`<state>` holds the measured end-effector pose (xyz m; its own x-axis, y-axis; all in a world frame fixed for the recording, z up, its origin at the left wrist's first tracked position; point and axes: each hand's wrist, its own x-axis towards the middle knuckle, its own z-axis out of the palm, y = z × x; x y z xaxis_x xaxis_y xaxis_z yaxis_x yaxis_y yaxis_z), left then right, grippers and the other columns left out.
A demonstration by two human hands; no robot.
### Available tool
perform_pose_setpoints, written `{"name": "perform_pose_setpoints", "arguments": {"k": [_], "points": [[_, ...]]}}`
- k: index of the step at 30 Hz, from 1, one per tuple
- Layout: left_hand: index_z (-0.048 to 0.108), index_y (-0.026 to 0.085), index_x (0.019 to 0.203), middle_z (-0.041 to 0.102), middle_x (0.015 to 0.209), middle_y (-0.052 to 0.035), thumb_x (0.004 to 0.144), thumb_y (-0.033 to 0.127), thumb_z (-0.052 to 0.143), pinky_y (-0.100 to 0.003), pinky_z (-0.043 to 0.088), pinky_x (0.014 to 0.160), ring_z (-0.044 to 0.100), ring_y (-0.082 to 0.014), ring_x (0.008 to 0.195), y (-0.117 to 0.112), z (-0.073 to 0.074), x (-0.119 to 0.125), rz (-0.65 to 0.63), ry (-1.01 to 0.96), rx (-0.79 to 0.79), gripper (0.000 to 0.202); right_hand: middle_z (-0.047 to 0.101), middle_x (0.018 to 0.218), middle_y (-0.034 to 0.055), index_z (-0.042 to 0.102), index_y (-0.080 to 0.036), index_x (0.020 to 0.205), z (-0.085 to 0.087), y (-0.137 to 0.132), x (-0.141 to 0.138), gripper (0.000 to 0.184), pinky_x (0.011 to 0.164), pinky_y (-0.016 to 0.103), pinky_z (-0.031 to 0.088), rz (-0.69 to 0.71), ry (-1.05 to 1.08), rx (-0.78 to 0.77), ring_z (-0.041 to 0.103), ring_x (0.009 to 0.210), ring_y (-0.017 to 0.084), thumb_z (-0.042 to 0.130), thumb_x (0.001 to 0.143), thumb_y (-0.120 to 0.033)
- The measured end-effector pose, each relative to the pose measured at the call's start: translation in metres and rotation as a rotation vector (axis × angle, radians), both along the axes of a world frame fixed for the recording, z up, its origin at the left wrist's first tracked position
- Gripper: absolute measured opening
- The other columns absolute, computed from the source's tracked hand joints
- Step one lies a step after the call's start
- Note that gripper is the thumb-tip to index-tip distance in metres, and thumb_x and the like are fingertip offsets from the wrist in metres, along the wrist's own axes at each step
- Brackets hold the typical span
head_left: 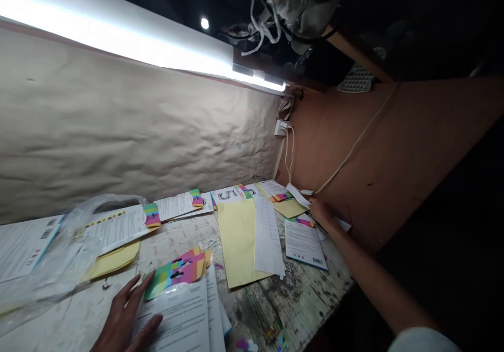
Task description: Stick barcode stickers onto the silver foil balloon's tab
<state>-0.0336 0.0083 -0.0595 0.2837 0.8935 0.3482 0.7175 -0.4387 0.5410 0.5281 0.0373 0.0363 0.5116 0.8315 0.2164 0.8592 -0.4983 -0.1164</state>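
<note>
My left hand (126, 315) lies with its fingers apart on a stack of printed white leaflets (173, 315), next to a multicoloured striped card (175, 274). My right hand (321, 213) is at the far end of the table, its fingers at a white paper strip (298, 195); whether they grip it is unclear. Just below that hand lies a leaflet with a barcode (305, 244). A pale yellow envelope (238, 241) lies mid-table under a white ruled sheet (268, 236). A clear plastic bag (66, 252) covers papers at the left.
The worn, paint-stained table (299, 299) holds more leaflets and envelopes along its back edge. Behind it rise a kraft-paper wall (118, 121) and an orange-brown board (378, 152) with a wall socket (281, 127) and cables. A bright strip light (118, 31) runs above.
</note>
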Motion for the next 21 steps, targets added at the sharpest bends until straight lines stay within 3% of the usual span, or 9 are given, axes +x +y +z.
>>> {"name": "perform_pose_setpoints", "arguments": {"k": [3, 7, 10, 13, 15, 17, 19, 21], "points": [[0.023, 0.032, 0.145, 0.027, 0.146, -0.0084, 0.093, 0.051, 0.034, -0.061, 0.028, 0.109, 0.027, -0.0331, 0.137, -0.004, 0.016, 0.003, 0.013, -0.009, -0.033, 0.057, 0.066, 0.112, 0.0117, 0.065, -0.018, 0.107, -0.01, -0.007, -0.026, 0.021, 0.087, 0.036, 0.047, 0.14, -0.026, 0.034, 0.062, 0.1, 0.025, 0.05, 0.093, -0.023], [0.027, 0.032, 0.145, 0.029, 0.147, -0.0084, 0.091, 0.051, 0.041, -0.059, 0.028, 0.11, 0.03, -0.0336, 0.136, -0.002, 0.03, 0.005, -0.021, -0.014, 0.023, 0.058, 0.05, 0.139, 0.0088, 0.052, -0.022, 0.133, -0.036, -0.021, -0.08, 0.041, 0.101, 0.033, 0.04, 0.356, -0.019, 0.063, 0.049, 0.125, 0.024, 0.049, 0.092, -0.025], [0.031, 0.032, 0.144, 0.032, 0.147, -0.0079, 0.089, 0.049, 0.048, -0.057, 0.032, 0.109, 0.034, -0.0343, 0.134, 0.0, 0.035, 0.004, -0.068, -0.022, 0.095, 0.06, 0.034, 0.151, 0.0117, 0.037, -0.015, 0.144, -0.062, -0.037, -0.119, 0.063, 0.112, 0.035, 0.031, 0.557, 0.068, 0.017, 0.032, 0.138, 0.024, 0.056, 0.089, -0.038], [0.037, 0.034, 0.141, 0.036, 0.147, -0.0054, 0.087, 0.048, 0.052, -0.053, 0.038, 0.106, 0.038, -0.0337, 0.133, 0.0, 0.043, 0.005, -0.105, -0.009, 0.095, 0.058, 0.031, 0.152, 0.0141, 0.038, -0.014, 0.145, -0.085, -0.055, -0.143, 0.075, 0.114, 0.045, 0.026, 0.717, 0.227, -0.103, 0.028, 0.14, 0.03, 0.059, 0.084, -0.054], [0.041, 0.036, 0.138, 0.039, 0.146, -0.0035, 0.087, 0.046, 0.053, -0.05, 0.041, 0.105, 0.04, -0.0323, 0.132, -0.001, 0.053, 0.01, -0.135, -0.019, 0.054, 0.054, 0.035, 0.15, 0.0128, 0.043, -0.016, 0.142, -0.096, -0.065, -0.149, 0.066, 0.114, 0.049, 0.027, 0.749, 0.28, -0.08, 0.03, 0.139, 0.03, 0.057, 0.087, -0.049], [0.046, 0.036, 0.135, 0.043, 0.144, -0.0022, 0.086, 0.045, 0.055, -0.046, 0.04, 0.106, 0.04, -0.0308, 0.132, 0.0, 0.066, 0.019, -0.176, -0.065, -0.014, 0.05, 0.048, 0.142, 0.0113, 0.056, -0.018, 0.132, -0.099, -0.071, -0.15, 0.044, 0.111, 0.049, 0.032, 0.807, 0.307, 0.019, 0.04, 0.134, 0.028, 0.054, 0.09, -0.032], [0.05, 0.035, 0.132, 0.046, 0.141, -0.0022, 0.086, 0.045, 0.058, -0.043, 0.037, 0.109, 0.042, -0.0292, 0.131, 0.001, 0.08, 0.033, -0.225, -0.157, -0.138, 0.048, 0.062, 0.127, 0.0101, 0.066, -0.019, 0.118, -0.094, -0.077, -0.15, 0.033, 0.105, 0.047, 0.041, 0.852, 0.342, 0.16, 0.054, 0.122, 0.026, 0.05, 0.089, -0.018], [0.051, 0.032, 0.132, 0.051, 0.137, -0.0048, 0.086, 0.048, 0.058, -0.041, 0.039, 0.107, 0.047, -0.0281, 0.126, 0.004, 0.091, 0.051, -0.273, -0.322, -0.365, 0.05, 0.068, 0.117, 0.0088, 0.068, -0.021, 0.112, -0.083, -0.084, -0.153, 0.032, 0.097, 0.043, 0.049, 0.859, 0.398, 0.34, 0.061, 0.112, 0.024, 0.046, 0.089, -0.014]]}}
